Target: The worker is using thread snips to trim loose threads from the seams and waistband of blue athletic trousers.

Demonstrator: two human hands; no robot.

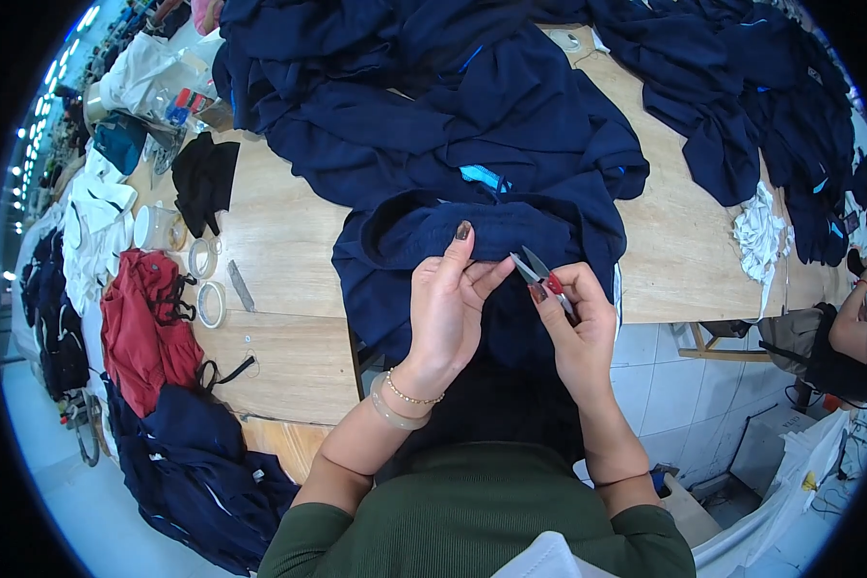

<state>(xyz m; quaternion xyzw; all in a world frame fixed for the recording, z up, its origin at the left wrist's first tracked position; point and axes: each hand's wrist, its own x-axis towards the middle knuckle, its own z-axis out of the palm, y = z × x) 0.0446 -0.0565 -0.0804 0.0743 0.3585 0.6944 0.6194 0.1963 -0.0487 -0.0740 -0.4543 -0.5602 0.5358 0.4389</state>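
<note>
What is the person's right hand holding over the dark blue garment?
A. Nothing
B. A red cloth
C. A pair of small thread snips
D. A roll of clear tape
C: the right hand grips small thread snips, blades pointing toward the left hand, which pinches the dark blue garment at the table edge.

A small bright blue label [482, 177] shows on the navy garment [472, 226] just beyond my fingers, a slanted rectangle sewn near its collar. More blue tags [823, 185] dot the dark clothes heaped at the table's far right. I see no packages, signs or screens.
</note>
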